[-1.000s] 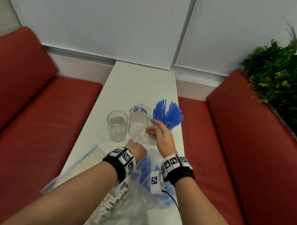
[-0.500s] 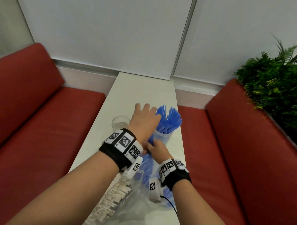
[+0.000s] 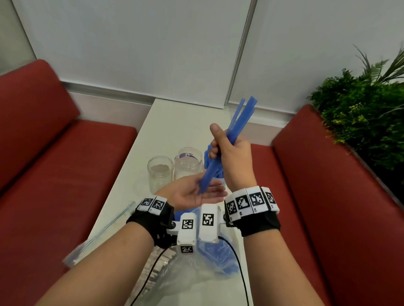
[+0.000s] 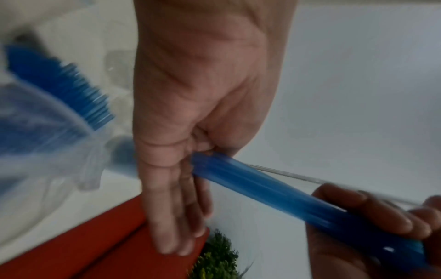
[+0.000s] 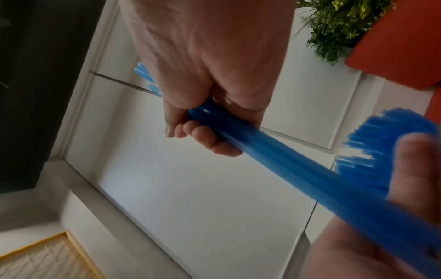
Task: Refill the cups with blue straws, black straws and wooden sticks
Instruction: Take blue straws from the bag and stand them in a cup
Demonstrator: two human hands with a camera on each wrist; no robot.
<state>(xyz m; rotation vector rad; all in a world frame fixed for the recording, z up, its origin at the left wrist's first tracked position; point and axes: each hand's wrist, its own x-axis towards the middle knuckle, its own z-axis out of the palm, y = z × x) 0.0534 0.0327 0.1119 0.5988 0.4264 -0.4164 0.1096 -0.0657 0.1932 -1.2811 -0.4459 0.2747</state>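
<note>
My right hand (image 3: pixel 222 142) grips a bundle of blue straws (image 3: pixel 240 117), tilted with the top ends up and away from me. The lower ends rest on the flat, upturned palm of my left hand (image 3: pixel 199 195). The left wrist view shows the bundle (image 4: pixel 262 190) butting against that palm (image 4: pixel 181 169), fingers straight. In the right wrist view my fingers (image 5: pixel 203 132) curl round the straws (image 5: pixel 286 160). Two clear cups (image 3: pixel 159 174) (image 3: pixel 188 162) stand on the white table (image 3: pixel 174 119). A third cup with blue straws (image 3: pixel 215 169) is mostly hidden behind my right hand.
A clear plastic bag with more blue straws (image 3: pixel 215 253) lies under my wrists. A zip bag (image 3: pixel 100 231) and wooden sticks (image 3: pixel 159 262) lie at the near left. Red benches (image 3: pixel 56 169) flank the narrow table; a plant (image 3: pixel 371 114) stands at the right.
My right hand has risen from the bag with a bundle of blue straws. My left hand has drawn back from the cups and turned palm up under the straws' ends.
</note>
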